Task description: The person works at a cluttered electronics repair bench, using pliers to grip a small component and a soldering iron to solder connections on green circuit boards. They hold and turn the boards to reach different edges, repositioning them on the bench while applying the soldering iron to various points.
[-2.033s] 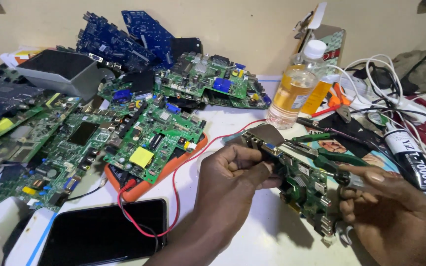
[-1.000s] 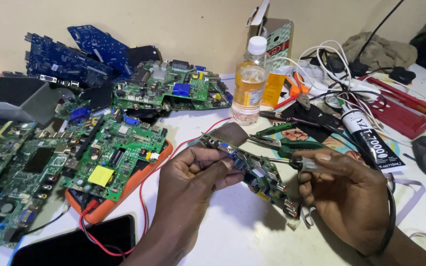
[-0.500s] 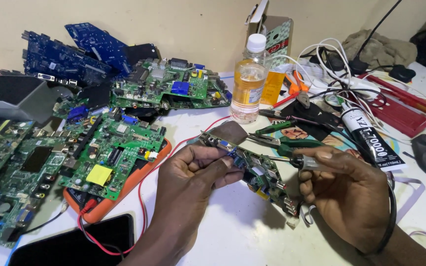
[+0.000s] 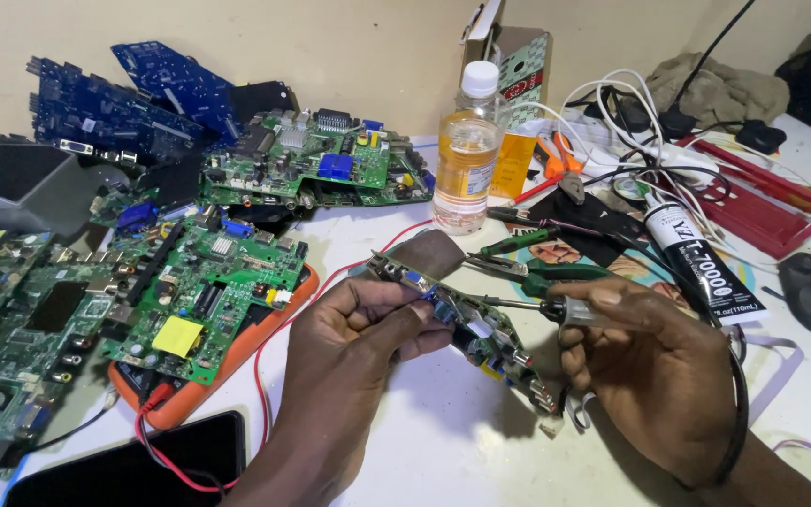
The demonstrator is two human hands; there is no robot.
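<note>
left hand (image 4: 359, 338): bare, no glove, no ring | right hand (image 4: 654, 371): bare, no glove | forearms: uncovered, no sleeves visible

Bare circuit boards, clear plastic and matt white tabletop.

The small circuit board (image 4: 466, 329) is green laminate with a faint sheen, studded with bright metal connector shells and a blue plastic socket. Just right of the board, the tool (image 4: 556, 308) shows a slim, shiny metal shaft. Behind the board, the bottle (image 4: 465, 160) is clear, glossy plastic with a matt white cap. Left of the board, a larger green board (image 4: 204, 300) carries a matt yellow plastic part and lies on an orange, rubbery-looking case (image 4: 237, 361). Right of the board, the black tube (image 4: 701, 268) looks smooth and slightly glossy. Under the board, the table (image 4: 452, 441) is white, smooth and matt.
</note>
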